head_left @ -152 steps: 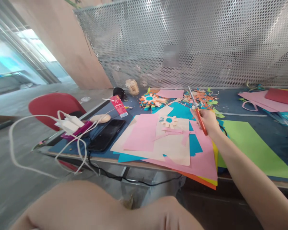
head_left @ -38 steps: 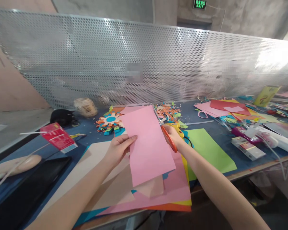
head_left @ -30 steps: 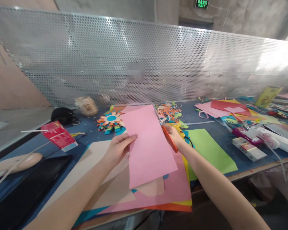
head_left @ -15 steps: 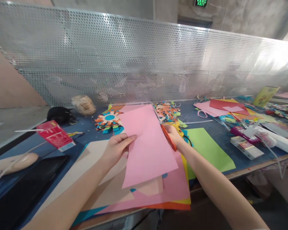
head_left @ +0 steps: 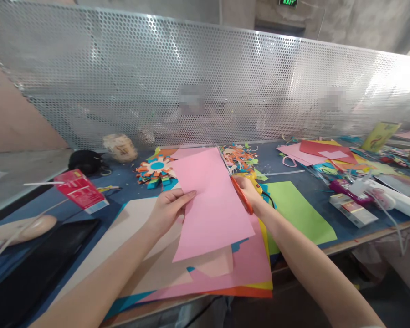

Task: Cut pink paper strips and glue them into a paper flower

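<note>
Our left hand (head_left: 171,207) pinches the pink sheet (head_left: 213,209) by its left edge, holding it over the stack (head_left: 256,264) at the table's (head_left: 316,189) near edge. Our right hand (head_left: 251,193) grips the scissors (head_left: 241,195), blades along the sheet's right edge. Toward the far edge lie a flower (head_left: 156,166) and scraps (head_left: 239,158).

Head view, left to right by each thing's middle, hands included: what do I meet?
Red carton, left hand, held pink sheet, right hand, green sheet, white box, yellow-green container.
</note>
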`<action>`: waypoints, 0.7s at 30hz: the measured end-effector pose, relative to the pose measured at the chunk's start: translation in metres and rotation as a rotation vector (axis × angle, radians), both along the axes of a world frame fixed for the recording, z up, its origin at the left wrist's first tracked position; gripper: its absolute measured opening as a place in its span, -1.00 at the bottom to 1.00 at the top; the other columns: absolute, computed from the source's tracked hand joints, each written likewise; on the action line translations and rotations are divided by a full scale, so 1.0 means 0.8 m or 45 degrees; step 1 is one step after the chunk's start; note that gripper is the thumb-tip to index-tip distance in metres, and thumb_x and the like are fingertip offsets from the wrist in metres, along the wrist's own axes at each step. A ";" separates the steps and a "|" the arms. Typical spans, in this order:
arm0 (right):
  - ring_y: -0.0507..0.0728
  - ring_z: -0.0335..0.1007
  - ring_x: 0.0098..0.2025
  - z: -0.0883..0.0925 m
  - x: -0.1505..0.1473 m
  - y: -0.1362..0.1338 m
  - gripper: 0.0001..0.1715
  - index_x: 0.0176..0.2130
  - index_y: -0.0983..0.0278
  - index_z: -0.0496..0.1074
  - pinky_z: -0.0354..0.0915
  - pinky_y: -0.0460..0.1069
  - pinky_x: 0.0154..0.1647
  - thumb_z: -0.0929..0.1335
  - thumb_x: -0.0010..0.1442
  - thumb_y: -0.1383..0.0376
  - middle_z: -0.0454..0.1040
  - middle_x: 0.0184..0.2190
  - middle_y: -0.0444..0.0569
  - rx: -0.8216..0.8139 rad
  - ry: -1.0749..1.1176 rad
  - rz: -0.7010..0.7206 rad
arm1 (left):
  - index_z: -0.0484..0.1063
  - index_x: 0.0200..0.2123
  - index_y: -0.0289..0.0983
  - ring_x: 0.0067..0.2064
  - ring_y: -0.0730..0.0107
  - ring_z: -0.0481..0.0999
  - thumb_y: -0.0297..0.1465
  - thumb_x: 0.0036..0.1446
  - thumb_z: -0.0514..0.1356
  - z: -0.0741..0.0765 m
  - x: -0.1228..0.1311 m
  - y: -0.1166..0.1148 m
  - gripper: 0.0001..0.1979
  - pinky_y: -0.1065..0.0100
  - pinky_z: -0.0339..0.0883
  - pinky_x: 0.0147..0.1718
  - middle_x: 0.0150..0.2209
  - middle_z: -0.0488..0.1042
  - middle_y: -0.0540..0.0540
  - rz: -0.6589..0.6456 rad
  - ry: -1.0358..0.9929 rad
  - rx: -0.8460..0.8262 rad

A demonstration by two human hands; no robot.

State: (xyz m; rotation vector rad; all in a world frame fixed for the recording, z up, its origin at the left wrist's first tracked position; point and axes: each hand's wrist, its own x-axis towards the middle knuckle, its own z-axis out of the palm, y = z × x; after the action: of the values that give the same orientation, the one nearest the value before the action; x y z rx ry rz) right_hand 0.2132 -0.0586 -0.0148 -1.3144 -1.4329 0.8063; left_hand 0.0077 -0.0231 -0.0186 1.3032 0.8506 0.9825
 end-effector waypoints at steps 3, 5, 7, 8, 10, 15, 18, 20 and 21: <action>0.03 0.18 -0.48 -0.002 0.001 0.002 -0.72 -0.59 0.30 0.22 0.11 -0.10 -0.53 0.30 -0.12 0.14 0.25 -0.62 -0.17 0.014 -0.013 -0.004 | 0.42 -0.67 -0.27 -0.76 0.52 0.23 -0.29 -0.26 0.32 0.001 0.001 -0.002 -0.80 0.47 0.07 -0.81 -0.78 0.30 0.04 -0.010 0.000 -0.020; 0.04 0.21 -0.48 -0.004 0.002 0.004 -0.70 -0.60 0.29 0.22 0.13 -0.10 -0.51 0.32 -0.12 0.12 0.27 -0.63 -0.16 0.018 -0.019 0.003 | 0.40 -0.69 -0.27 -0.79 0.52 0.20 -0.28 -0.25 0.31 0.003 0.002 -0.003 -0.79 0.46 0.03 -0.84 -0.80 0.27 0.05 -0.027 0.003 -0.032; 0.04 0.22 -0.49 -0.004 0.003 0.005 -0.70 -0.61 0.29 0.24 0.14 -0.09 -0.52 0.32 -0.12 0.12 0.29 -0.64 -0.16 0.021 -0.026 0.018 | 0.39 -0.70 -0.27 -0.81 0.53 0.17 -0.29 -0.25 0.31 0.004 0.002 -0.004 -0.79 0.46 0.02 -0.85 -0.81 0.26 0.05 -0.042 -0.007 -0.032; 0.04 0.22 -0.51 -0.004 0.003 0.005 -0.71 -0.61 0.29 0.25 0.14 -0.09 -0.53 0.32 -0.11 0.13 0.29 -0.65 -0.15 0.021 -0.035 0.021 | 0.39 -0.70 -0.27 -0.82 0.53 0.16 -0.29 -0.25 0.31 0.004 0.002 -0.004 -0.79 0.46 0.01 -0.86 -0.82 0.26 0.05 -0.048 -0.012 -0.029; 0.04 0.22 -0.54 -0.003 0.003 0.004 -0.74 -0.62 0.28 0.26 0.12 -0.09 -0.55 0.32 -0.10 0.16 0.28 -0.69 -0.15 0.013 -0.060 0.006 | 0.39 -0.70 -0.27 -0.82 0.53 0.16 -0.29 -0.24 0.31 0.003 0.002 -0.004 -0.79 0.46 0.01 -0.86 -0.82 0.25 0.05 -0.052 -0.019 -0.029; 0.02 0.18 -0.67 -0.001 0.003 0.006 -0.69 -0.65 0.27 0.23 0.08 -0.10 -0.66 0.32 -0.04 0.14 0.19 -0.80 -0.18 -0.089 -0.095 -0.137 | 0.40 -0.66 -0.29 -0.78 0.54 0.19 -0.29 -0.25 0.32 -0.003 0.004 0.001 -0.79 0.47 0.05 -0.82 -0.79 0.27 0.06 -0.033 -0.025 -0.031; -0.02 0.08 -0.78 -0.002 0.008 0.009 -0.58 -0.59 0.26 0.24 0.01 -0.11 -0.76 0.28 0.00 -0.02 0.09 -0.85 -0.24 -0.146 0.005 -0.292 | 0.41 -0.60 -0.31 -0.72 0.54 0.26 -0.29 -0.27 0.32 -0.005 0.005 0.007 -0.78 0.49 0.13 -0.75 -0.73 0.31 0.06 0.060 -0.060 -0.008; -0.05 0.02 -0.81 -0.001 0.011 0.010 -0.51 -0.54 0.26 0.25 -0.01 -0.12 -0.81 0.26 0.00 -0.10 0.06 -0.84 -0.27 -0.138 0.147 -0.341 | 0.40 -0.58 -0.31 -0.70 0.55 0.27 -0.29 -0.26 0.32 -0.005 0.004 0.013 -0.78 0.50 0.14 -0.74 -0.72 0.31 0.07 0.181 -0.097 0.023; -0.06 0.00 -0.82 0.000 0.012 0.011 -0.50 -0.53 0.27 0.25 -0.02 -0.13 -0.82 0.26 -0.01 -0.12 0.06 -0.83 -0.29 -0.132 0.210 -0.334 | 0.39 -0.57 -0.32 -0.70 0.57 0.26 -0.29 -0.25 0.30 -0.005 0.003 0.017 -0.78 0.51 0.12 -0.74 -0.72 0.30 0.08 0.253 -0.113 0.049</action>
State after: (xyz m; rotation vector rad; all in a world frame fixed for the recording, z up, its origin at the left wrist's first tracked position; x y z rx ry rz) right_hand 0.2229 -0.0501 -0.0151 -1.4434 -1.0748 0.8007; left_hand 0.0098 -0.0093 -0.0224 1.2145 0.9089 1.2098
